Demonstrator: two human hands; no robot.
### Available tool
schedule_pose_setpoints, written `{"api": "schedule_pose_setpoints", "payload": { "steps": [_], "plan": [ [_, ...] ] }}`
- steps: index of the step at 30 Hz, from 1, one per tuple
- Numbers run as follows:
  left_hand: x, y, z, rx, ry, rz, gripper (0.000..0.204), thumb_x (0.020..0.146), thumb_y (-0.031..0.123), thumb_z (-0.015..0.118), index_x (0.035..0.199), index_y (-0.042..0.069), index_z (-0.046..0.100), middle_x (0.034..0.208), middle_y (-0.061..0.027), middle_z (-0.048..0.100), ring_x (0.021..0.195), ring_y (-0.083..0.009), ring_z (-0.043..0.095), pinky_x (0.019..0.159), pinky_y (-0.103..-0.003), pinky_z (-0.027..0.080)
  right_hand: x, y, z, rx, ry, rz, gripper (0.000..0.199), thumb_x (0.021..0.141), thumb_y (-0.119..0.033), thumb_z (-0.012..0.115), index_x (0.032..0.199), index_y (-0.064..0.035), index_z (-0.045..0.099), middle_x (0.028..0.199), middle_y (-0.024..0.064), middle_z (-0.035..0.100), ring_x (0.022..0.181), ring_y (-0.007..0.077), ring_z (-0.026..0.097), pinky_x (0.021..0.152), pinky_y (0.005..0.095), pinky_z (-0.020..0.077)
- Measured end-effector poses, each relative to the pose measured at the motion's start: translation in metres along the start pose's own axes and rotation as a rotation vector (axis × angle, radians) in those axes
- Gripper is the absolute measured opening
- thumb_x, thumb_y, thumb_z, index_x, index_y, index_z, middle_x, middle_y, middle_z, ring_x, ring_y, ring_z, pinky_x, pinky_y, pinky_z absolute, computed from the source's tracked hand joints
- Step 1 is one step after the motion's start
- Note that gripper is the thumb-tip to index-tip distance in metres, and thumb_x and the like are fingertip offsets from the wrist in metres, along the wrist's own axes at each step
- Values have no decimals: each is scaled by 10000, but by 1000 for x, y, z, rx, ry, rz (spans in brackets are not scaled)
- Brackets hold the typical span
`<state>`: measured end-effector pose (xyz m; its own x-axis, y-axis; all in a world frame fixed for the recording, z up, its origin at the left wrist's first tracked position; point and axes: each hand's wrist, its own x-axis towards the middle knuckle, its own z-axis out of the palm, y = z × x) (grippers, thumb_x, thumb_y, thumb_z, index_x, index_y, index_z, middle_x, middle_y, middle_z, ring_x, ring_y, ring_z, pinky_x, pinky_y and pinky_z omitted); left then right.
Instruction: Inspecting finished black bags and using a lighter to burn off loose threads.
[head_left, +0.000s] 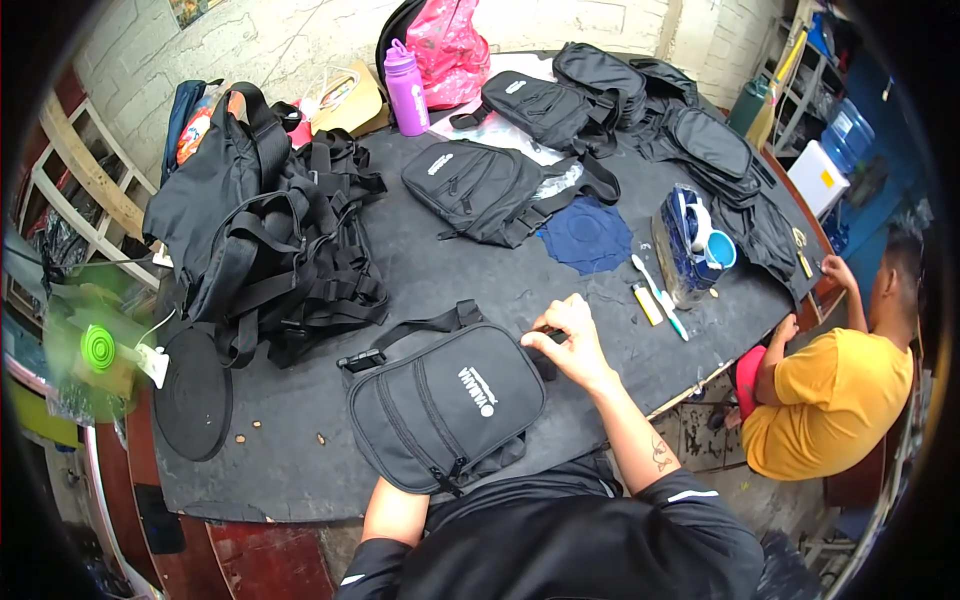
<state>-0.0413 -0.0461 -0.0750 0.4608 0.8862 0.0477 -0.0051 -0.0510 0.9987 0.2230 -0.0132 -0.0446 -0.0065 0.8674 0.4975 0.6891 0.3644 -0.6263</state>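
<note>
1. Head view: a black bag (508,365) is set at the near side of the table (275,485), about midway between left and right, its front panel turned up.
2. The left hand is hidden beneath the bag's near edge, with only its forearm (393,518) shown; whether its fingers are apart or clamped cannot be told.
3. The right hand (568,340) is held at the bag's far right corner, thumb and fingers closed in a pinch on a small dark piece (546,331); what that piece belongs to cannot be made out.
4. The pinch could be lost if the piece is tugged at too narrow a hold, and the bag could be tipped nearward if support beneath is withdrawn.
5. The strap (425,326) could be twisted or trapped if the bag is turned carelessly; its buckle (364,360) could be snagged in the pile (290,255) at far left if dragged there.
6. The panel is formed of matte woven cloth, rounded at the corners, edged with raised piping and crossed by two ribbed zips (437,410).
7. Flat webbing is used for the strap, hard glossy plastic apparently for the buckle.
8. Thin, creased blue cloth (590,238) is spread farther right, beside a boxy clear container (687,285).
</note>
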Motion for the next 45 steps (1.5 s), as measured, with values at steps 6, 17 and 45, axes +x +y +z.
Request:
{"api": "schedule_pose_setpoints", "payload": {
  "steps": [6, 17, 45],
  "plan": [
    [24, 9, 10, -98, 10, -5, 536, 954, 368, 356, 1395, 72, 283, 1410, -103, 350, 1289, -236, 343, 1078, -358, 265, -2, 5, 6, 22, 65, -35, 257, 599, -255, 793, 652, -89, 604, 630, -7, 503, 712, 183, 397, 675, 312, 332],
    [15, 12, 7, -271, 17, -14, 526, 957, 357, 360, 1392, 69, 289, 1406, -106, 356, 1285, -236, 351, 1074, -358, 276, 3, 8, 3, 15, 73, -136, 271, 578, -247, 808, 632, -92, 593, 635, -19, 520, 714, 176, 406, 669, 309, 341],
    [19, 34, 13, -133, 4, -51, 541, 948, 361, 388, 1398, 78, 284, 1410, -95, 354, 1294, -221, 339, 1086, -345, 248, -23, 4, 0, 402, -152, 321, 257, 862, -294, 599, 918, -45, 573, 746, 21, 512, 686, 120, 461, 651, 262, 384]
  ]
}}
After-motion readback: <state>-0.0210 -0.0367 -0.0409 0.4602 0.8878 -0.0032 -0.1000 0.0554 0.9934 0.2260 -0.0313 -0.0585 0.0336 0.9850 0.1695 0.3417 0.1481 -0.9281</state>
